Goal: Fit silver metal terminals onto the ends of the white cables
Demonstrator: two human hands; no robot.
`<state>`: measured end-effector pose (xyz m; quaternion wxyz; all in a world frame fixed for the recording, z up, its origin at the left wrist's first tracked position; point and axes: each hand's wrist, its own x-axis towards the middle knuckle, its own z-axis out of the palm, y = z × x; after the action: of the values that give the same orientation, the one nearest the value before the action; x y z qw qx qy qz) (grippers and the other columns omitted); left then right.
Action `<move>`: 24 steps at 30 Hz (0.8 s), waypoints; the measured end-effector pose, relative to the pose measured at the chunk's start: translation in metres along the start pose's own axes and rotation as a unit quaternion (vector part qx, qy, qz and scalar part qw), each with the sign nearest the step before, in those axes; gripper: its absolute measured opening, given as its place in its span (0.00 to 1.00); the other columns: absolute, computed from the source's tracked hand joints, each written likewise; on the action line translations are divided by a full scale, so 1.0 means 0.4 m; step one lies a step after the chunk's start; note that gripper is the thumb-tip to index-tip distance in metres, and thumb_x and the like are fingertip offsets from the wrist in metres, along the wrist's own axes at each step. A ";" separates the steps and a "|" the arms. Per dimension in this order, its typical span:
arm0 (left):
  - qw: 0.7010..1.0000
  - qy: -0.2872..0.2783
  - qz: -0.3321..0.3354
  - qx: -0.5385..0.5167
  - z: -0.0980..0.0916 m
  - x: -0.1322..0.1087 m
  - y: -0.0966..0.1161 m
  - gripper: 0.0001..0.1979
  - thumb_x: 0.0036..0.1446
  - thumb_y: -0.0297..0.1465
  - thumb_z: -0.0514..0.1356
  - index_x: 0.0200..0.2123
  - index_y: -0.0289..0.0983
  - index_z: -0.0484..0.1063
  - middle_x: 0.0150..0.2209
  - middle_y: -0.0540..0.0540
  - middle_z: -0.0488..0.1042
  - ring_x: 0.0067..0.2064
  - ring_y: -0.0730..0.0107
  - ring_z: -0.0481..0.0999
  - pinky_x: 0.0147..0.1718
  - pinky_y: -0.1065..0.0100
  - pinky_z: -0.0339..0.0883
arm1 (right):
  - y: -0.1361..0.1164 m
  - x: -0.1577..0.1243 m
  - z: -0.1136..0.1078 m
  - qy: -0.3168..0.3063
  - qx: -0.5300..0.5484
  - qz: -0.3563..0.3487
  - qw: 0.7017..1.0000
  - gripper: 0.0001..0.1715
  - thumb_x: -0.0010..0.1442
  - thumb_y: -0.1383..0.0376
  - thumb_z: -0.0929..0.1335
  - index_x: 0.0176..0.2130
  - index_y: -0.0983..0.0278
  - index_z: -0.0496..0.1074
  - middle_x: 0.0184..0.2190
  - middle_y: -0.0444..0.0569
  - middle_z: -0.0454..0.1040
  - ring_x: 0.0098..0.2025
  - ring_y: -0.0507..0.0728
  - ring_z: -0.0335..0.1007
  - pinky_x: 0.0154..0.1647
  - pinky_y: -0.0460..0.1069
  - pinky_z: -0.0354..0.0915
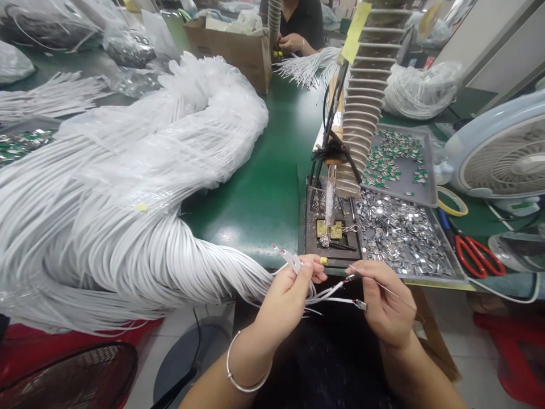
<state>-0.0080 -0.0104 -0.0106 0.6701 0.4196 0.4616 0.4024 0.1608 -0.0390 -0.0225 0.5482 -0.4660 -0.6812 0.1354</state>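
My left hand [287,295] grips a few white cables [327,295] that branch from a huge bundle of white cables [128,199] lying across the green bench. Their split ends show red marks, and a small metal terminal [360,304] sits on one end. My right hand [385,301] pinches a thin metal rod [394,295], possibly solder wire, close to the cable ends. Just beyond my hands stands a soldering iron [330,196] in its holder, above a yellow sponge [328,230].
Metal trays of small silver parts [400,238] and green-and-silver parts [394,159] lie right of the iron. Red-handled scissors [477,255], a tape roll [452,201] and a fan [502,153] are further right. A co-worker's hands [292,42] work beyond a cardboard box [230,51].
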 end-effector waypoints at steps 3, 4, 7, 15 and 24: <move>0.998 -0.024 0.012 -0.052 -0.004 0.006 -0.018 0.16 0.59 0.42 0.55 0.31 0.35 0.71 0.27 0.49 0.67 0.30 0.74 0.64 0.36 0.68 0.58 | 0.005 0.003 -0.027 0.047 -0.032 0.011 0.998 0.16 0.58 0.76 0.63 0.42 0.61 0.71 0.30 0.46 0.74 0.32 0.54 0.72 0.34 0.51 0.70; 0.996 -0.039 0.006 -0.080 -0.007 0.008 -0.022 0.14 0.58 0.41 0.56 0.32 0.35 0.70 0.28 0.50 0.66 0.27 0.76 0.62 0.33 0.69 0.57 | 0.009 0.012 -0.037 0.059 -0.052 0.016 0.997 0.16 0.58 0.75 0.63 0.43 0.61 0.71 0.30 0.46 0.74 0.30 0.52 0.72 0.32 0.50 0.70; 0.988 -0.075 -0.006 -0.138 -0.014 0.014 -0.030 0.12 0.54 0.39 0.61 0.34 0.36 0.69 0.33 0.50 0.66 0.26 0.79 0.60 0.31 0.69 0.55 | 0.033 0.053 -0.069 0.050 -0.168 0.037 0.984 0.12 0.60 0.72 0.62 0.40 0.62 0.71 0.30 0.47 0.74 0.30 0.52 0.71 0.32 0.49 0.68; 0.975 -0.083 0.005 -0.208 -0.016 0.019 -0.027 0.12 0.51 0.36 0.64 0.37 0.36 0.71 0.26 0.52 0.65 0.29 0.77 0.62 0.33 0.69 0.55 | 0.125 0.133 -0.108 -0.119 -0.398 0.189 0.890 0.12 0.55 0.65 0.62 0.37 0.64 0.72 0.34 0.53 0.75 0.35 0.59 0.72 0.37 0.53 0.66; 0.977 -0.054 -0.019 -0.205 -0.005 0.021 -0.012 0.13 0.50 0.35 0.64 0.36 0.36 0.66 0.24 0.53 0.63 0.25 0.79 0.58 0.27 0.71 0.49 | 0.119 0.132 -0.099 -0.167 -0.430 0.193 0.866 0.14 0.58 0.64 0.60 0.39 0.65 0.72 0.36 0.54 0.75 0.36 0.60 0.72 0.36 0.53 0.65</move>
<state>-0.0071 -0.0039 -0.0178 0.7731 0.2860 0.3404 0.4524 0.2202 0.0147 -0.0083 0.1342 -0.7479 -0.6501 0.0079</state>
